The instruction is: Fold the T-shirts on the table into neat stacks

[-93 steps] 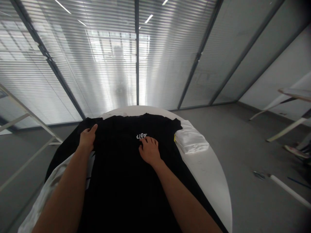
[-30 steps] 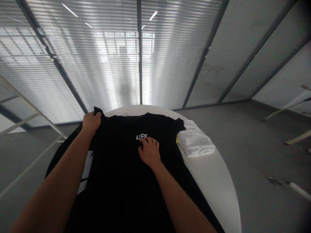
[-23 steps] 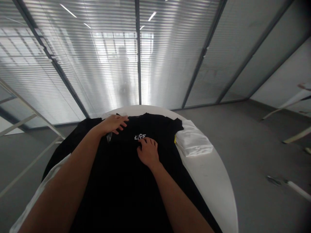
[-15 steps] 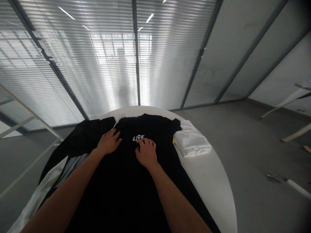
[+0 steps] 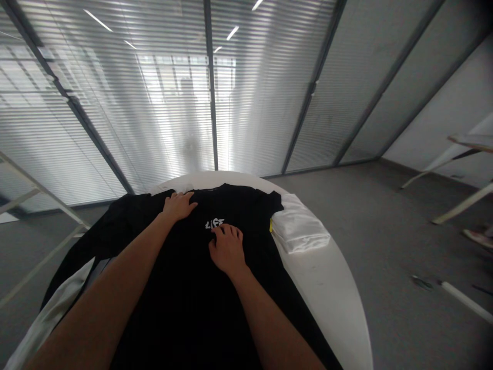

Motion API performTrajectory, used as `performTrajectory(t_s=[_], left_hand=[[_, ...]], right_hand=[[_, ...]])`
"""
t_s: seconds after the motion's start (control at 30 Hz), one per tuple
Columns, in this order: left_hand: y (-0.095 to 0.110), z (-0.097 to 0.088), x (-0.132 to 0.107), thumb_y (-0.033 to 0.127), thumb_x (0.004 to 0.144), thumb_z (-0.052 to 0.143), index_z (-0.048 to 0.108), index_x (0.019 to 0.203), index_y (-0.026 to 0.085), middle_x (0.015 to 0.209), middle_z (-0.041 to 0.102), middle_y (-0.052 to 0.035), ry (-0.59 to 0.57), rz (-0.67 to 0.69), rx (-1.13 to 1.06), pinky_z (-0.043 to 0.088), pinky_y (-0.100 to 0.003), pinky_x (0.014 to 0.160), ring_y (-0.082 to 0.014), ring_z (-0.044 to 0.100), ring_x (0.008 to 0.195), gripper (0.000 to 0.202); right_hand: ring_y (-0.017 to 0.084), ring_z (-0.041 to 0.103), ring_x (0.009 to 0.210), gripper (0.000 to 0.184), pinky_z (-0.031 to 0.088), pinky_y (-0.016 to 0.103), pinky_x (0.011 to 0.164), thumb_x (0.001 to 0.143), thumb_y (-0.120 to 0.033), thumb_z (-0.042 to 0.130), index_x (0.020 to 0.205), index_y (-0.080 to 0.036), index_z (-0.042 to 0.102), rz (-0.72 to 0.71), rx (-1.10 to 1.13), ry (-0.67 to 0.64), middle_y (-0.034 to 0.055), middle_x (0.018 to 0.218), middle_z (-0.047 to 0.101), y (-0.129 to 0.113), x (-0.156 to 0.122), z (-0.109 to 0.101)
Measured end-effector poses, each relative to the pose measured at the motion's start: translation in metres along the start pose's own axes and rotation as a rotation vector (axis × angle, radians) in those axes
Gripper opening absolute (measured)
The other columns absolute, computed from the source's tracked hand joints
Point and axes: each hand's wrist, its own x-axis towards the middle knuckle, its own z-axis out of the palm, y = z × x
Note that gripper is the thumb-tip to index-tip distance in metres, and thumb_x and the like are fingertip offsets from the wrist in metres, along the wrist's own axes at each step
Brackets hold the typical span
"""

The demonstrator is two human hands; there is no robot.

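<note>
Before slatted blinds [image 5: 265, 92], round white table [image 5: 331, 303], left grip [image 5: 179, 206], right grip [image 5: 227, 251], both open on black T-shirt [image 5: 154, 308]

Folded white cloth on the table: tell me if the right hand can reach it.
Likely yes: the right hand rests on the black T-shirt, and only flat shirt fabric lies between it and the folded white cloth.

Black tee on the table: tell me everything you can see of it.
The black T-shirt lies spread out on the round white table, collar at the far side, with white print reading LIFE on the chest. The fabric looks like soft cotton; its lower end runs out of view. The left hand rests near the collar on the shoulder, and the right hand lies just below the print. The sleeve on the view's right lies against a folded white garment.
</note>
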Motion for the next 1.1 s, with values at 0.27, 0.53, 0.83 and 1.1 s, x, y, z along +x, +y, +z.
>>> performTrajectory(t_s=[0.27,0.53,0.83,1.1], left_hand=[[-0.008,0.008,0.01,0.047,0.087,0.042,0.061,0.126,0.028,0.124,0.061,-0.0151,-0.065,0.092,0.057,0.036,-0.054,0.094,-0.0375,0.05,0.118,0.048],[-0.01,0.015,0.015,0.033,0.082,0.042,0.056,0.131,0.03,0.121,0.064,-0.0114,-0.173,0.224,0.021,0.036,-0.053,0.097,-0.034,0.054,0.117,0.05],[-0.048,0.009,0.041,0.037,0.082,0.042,0.061,0.113,0.019,0.101,0.071,-0.0094,-0.06,0.036,-0.095,0.046,-0.033,0.083,-0.0248,0.065,0.094,0.041],[-0.087,0.004,0.049,0.042,0.081,0.045,0.067,0.1,0.01,0.104,0.07,-0.0203,0.031,-0.347,-0.271,0.048,-0.036,0.08,-0.0329,0.065,0.099,0.043]], right_hand=[[0.026,0.046,0.116,0.028,0.024,0.045,0.106,0.085,-0.028,0.053,0.112,-0.026,0.063,0.003,-0.003,-0.001,0.0084,0.119,0.058,0.001,0.002,0.001],[0.027,0.046,0.115,0.028,0.025,0.045,0.105,0.085,-0.027,0.053,0.11,-0.026,0.063,0.004,0.021,0.011,0.0082,0.117,0.059,0.002,0.003,0.001],[0.026,0.046,0.115,0.028,0.026,0.045,0.105,0.086,-0.028,0.053,0.111,-0.026,0.063,-0.003,0.03,0.018,0.0081,0.118,0.058,0.003,0.003,0.0],[0.025,0.046,0.116,0.027,0.024,0.045,0.106,0.085,-0.027,0.054,0.111,-0.025,0.063,0.006,0.038,0.02,0.0076,0.119,0.058,0.003,0.002,0.002]])
